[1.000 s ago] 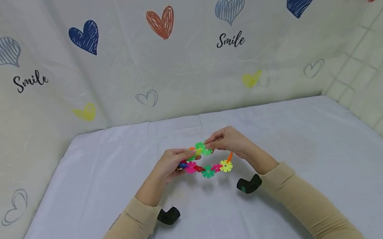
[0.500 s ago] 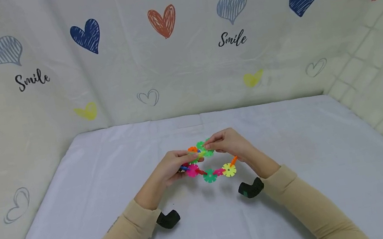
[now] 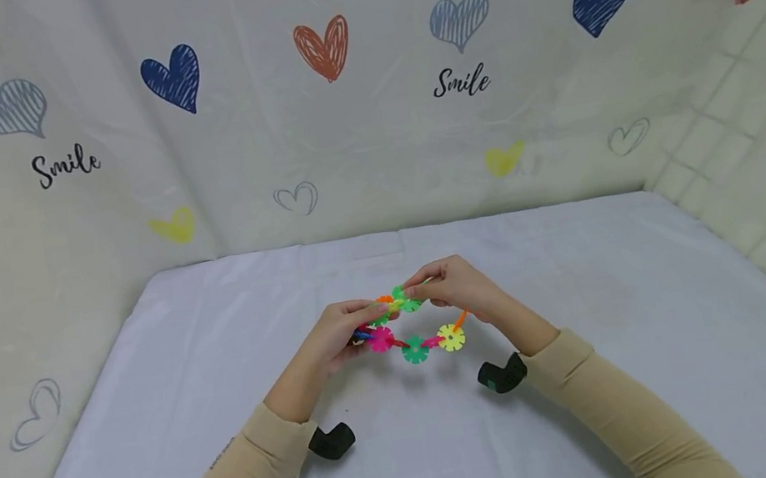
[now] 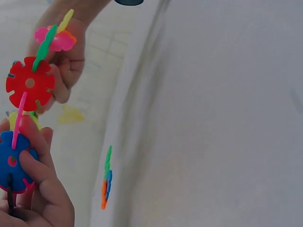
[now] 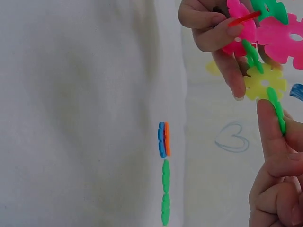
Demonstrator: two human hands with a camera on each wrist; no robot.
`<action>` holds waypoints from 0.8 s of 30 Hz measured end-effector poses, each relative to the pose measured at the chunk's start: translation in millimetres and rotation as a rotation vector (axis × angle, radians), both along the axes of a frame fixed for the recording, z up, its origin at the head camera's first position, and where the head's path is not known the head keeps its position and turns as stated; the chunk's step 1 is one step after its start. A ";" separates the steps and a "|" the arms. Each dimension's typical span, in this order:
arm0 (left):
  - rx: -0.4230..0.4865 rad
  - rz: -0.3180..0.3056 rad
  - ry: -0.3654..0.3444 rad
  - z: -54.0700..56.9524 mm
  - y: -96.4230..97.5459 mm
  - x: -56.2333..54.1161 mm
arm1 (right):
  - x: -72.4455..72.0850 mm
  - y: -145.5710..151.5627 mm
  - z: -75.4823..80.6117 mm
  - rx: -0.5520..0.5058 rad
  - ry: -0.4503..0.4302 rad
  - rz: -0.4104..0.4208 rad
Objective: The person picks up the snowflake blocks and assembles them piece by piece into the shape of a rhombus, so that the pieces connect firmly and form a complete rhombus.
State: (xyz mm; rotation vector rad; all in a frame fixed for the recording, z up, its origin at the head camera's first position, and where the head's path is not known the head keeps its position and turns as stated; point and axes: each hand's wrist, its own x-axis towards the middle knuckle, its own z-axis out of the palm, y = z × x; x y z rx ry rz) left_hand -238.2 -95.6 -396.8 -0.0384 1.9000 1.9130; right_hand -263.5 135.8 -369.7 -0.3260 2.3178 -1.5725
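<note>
A chain of flower-shaped interlocking plastic discs hangs between my hands above the table. Its lower side shows a pink disc (image 3: 380,339), a green disc (image 3: 414,349) and a yellow disc (image 3: 451,337). My left hand (image 3: 334,336) grips the chain's left end; in the left wrist view its fingers bend around a blue disc (image 4: 12,158), with a red disc (image 4: 31,90) linked above. My right hand (image 3: 458,287) pinches a green disc (image 5: 276,111) between thumb and fingers. In the right wrist view that disc stands edge-on at the rim of a pale yellow disc (image 5: 265,84).
Loose discs lie on the white-covered table (image 3: 419,453) behind the hands: orange and blue ones (image 5: 164,139) and green ones (image 5: 165,189). A pale cloth wall (image 3: 395,127) printed with hearts rises at the back. Black wrist mounts (image 3: 503,374) stick out below both sleeves.
My right fingertips have shifted slightly left, closer to my left hand. The chain's lower side has swayed a little. Both hands keep their hold.
</note>
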 end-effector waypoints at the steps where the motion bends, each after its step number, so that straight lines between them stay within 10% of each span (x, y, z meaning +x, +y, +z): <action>1: 0.006 0.010 -0.002 -0.5 0.1 -0.1 | -0.1 0.1 -0.2 -0.002 0.001 0.004; 24: 0.068 0.109 -0.044 -4.6 -19.9 -11.7 | -39.0 22.1 -19.0 0.152 -0.043 -0.065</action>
